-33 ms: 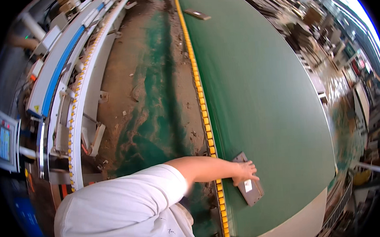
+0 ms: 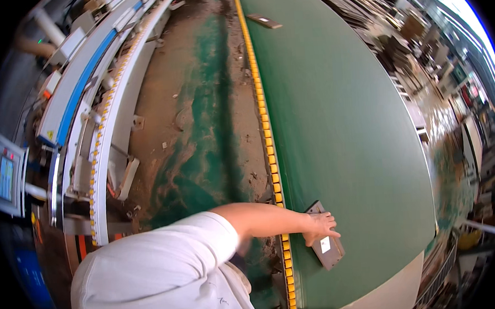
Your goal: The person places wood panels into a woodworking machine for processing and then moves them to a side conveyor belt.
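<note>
- Our left hand (image 2: 320,228) grasps 1 brown board (image 2: 333,256) across its width.
- We note that board on the green belt (image 2: 359,148), right of the yellow rollers (image 2: 270,151).
- Screen panel (image 2: 6,177): well left of the rollers.

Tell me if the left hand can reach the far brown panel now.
Probably not: the far brown panel lies well up the green belt, and the left hand rests on a nearer panel. Nothing visible blocks the stretch between.

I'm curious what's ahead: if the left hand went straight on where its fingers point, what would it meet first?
Past the brown panel it touches, the left hand seems to have a free way rightward over the green surface, though depth is unclear.
</note>
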{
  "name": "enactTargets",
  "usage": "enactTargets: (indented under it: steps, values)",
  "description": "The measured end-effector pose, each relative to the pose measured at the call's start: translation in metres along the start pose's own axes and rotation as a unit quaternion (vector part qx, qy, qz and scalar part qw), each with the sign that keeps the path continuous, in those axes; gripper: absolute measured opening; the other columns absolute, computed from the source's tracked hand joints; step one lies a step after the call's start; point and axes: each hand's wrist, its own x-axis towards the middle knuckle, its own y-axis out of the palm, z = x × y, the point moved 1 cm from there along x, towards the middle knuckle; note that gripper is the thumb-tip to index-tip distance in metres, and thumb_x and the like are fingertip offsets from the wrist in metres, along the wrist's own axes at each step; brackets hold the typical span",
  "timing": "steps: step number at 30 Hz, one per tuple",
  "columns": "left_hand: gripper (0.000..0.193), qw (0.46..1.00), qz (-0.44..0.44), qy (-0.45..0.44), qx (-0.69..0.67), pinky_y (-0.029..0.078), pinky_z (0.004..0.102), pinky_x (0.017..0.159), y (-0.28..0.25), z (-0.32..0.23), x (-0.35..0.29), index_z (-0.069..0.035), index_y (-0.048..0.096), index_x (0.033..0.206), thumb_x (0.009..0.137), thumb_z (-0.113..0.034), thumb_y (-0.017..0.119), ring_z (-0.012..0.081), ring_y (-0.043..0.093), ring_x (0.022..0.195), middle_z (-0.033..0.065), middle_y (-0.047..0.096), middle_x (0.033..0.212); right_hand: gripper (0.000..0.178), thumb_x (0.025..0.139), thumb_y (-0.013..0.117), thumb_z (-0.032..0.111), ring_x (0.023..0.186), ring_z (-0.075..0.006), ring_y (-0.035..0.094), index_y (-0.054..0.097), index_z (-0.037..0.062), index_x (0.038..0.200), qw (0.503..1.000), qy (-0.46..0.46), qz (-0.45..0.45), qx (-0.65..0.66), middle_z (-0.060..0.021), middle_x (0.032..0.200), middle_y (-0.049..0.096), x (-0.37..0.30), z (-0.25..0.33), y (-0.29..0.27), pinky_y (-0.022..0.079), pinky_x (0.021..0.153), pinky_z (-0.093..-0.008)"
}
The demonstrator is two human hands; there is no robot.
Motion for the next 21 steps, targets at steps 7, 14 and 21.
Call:
enactTargets:
  steps: [7,14,21]
  values:
    - [0.095,0.835,-0.412,-0.342,-0.127,0.034,0.0466,0.108,-0.064,-0.029,-0.334,-0.013,0.042,0.145,0.064,-0.037,0.084,0.0366,0.042,0.129,0.0156,0.044,0.138,0.054,0.1,0.051,0.047,0.082,-0.02,0.06,0.061,-0.0011,0.12,0.906,-0.129,0.399,0.057,-0.0068,0.092,0.064,-0.188,0.166,0.138,0.05,0.074,-0.0335]
    - [0.085,0.207,-0.677,-0.706,0.021,0.041,0.0445,0.105,0.088,-0.189,-0.681,-0.003,0.049,0.136,0.066,-0.033,0.087,0.0362,0.05,0.125,0.0205,0.052,0.131,0.055,0.102,0.048,0.048,0.076,-0.0168,0.057,0.062,-0.003,0.119,0.584,-0.368,0.71,-0.144,-0.005,0.086,0.063,-0.564,0.197,0.363,0.049,0.069,-0.0311]
    - [0.088,-0.359,-0.403,-0.819,0.195,0.033,0.0563,0.102,0.234,-0.396,-0.938,-0.011,0.046,0.138,0.065,-0.046,0.079,0.0447,0.042,0.123,0.0249,0.046,0.133,0.052,0.104,0.048,0.04,0.093,-0.0176,0.057,0.063,-0.0073,0.118,0.215,-0.482,0.801,-0.282,-0.0097,0.102,0.067,-0.992,0.014,0.396,0.047,0.084,-0.0333]
